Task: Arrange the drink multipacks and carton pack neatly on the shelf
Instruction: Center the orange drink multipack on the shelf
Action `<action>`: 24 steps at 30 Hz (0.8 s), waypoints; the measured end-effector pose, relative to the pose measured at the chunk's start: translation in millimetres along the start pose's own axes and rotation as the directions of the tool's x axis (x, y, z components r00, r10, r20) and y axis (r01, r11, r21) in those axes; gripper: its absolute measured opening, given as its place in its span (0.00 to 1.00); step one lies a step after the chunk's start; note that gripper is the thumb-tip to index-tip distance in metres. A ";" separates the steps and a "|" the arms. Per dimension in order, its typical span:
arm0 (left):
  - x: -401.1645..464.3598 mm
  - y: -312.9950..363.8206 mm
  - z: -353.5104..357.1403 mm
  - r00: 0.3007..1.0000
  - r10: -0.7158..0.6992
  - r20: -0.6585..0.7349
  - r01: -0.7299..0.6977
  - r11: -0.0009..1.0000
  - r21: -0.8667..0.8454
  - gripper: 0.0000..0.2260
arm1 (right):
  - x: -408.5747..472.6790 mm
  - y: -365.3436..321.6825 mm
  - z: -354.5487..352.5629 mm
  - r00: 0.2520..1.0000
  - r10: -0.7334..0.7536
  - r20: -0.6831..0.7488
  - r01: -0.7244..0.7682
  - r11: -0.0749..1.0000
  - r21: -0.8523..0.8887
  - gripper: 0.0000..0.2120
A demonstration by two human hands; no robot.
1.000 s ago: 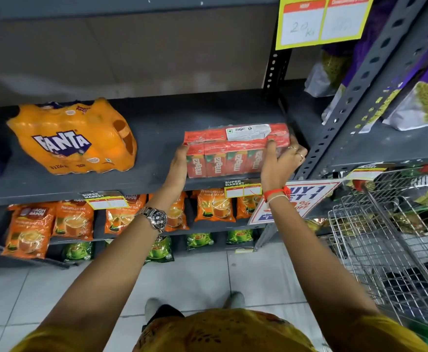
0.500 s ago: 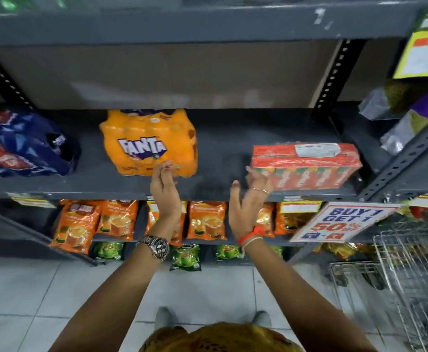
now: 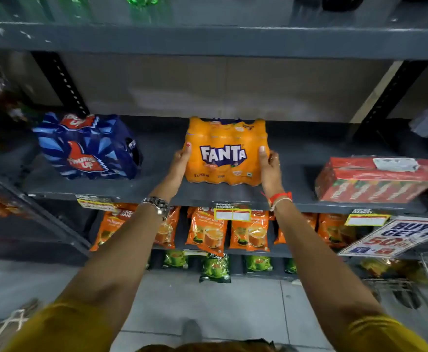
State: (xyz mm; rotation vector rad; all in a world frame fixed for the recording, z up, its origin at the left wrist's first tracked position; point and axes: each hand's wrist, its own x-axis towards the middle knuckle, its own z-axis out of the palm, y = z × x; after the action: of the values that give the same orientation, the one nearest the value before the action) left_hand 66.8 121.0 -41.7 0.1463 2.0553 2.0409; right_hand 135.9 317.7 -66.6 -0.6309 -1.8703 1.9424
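On the grey shelf (image 3: 296, 158), orange Fanta multipack (image 3: 224, 151) clamped between left hand (image 3: 181, 162) and right hand (image 3: 268, 165); blue Thums Up multipack (image 3: 86, 147) to its left, red carton pack (image 3: 378, 180) to its right.

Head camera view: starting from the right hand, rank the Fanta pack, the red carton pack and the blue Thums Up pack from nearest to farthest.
From the right hand:
1. Fanta pack, mid-shelf, gripped by this hand on its right side.
2. Red carton pack, further right on the same shelf, apart from the hand.
3. Blue Thums Up pack, at the left, beyond the Fanta pack and the left hand.
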 end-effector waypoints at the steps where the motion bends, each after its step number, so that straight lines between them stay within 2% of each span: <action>1: 0.4 -3.4 -1.1 1.000 -0.003 0.012 0.003 1.000 0.023 0.45 | 0.2 -2.0 -1.2 1.000 0.013 -0.006 -0.013 1.000 -0.005 0.22; 4: -3.9 -7.5 -4.6 0.997 -0.078 -0.029 0.080 0.994 0.075 0.30 | -5.1 -3.7 1.5 0.999 0.023 -0.030 -0.024 0.999 -0.030 0.22; 6: -8.1 -16.3 -5.7 0.997 -0.056 -0.060 0.062 0.994 0.093 0.22 | -12.9 -0.4 1.4 0.999 0.006 -0.049 -0.008 0.999 -0.048 0.22; 14: -31.4 -22.0 -9.6 0.997 0.044 -0.056 -0.032 0.982 0.186 0.20 | -31.8 10.9 -4.0 0.997 -0.023 -0.076 0.018 0.998 -0.068 0.24; 19: -33.7 -19.9 -6.7 0.997 0.016 -0.073 -0.006 0.990 0.142 0.20 | -32.6 11.2 -8.5 0.999 -0.024 -0.036 0.021 0.997 -0.070 0.21; 24: -35.2 -22.1 -7.9 0.997 0.011 -0.081 -0.006 0.998 0.065 0.20 | -46.7 11.0 -8.4 0.996 -0.049 -0.071 0.047 0.998 -0.039 0.24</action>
State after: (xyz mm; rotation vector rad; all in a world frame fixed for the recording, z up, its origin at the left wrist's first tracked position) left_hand 101.0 104.5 -60.2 0.0849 2.1735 2.0177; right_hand 179.9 298.3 -74.8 -0.6521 -1.8645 1.8343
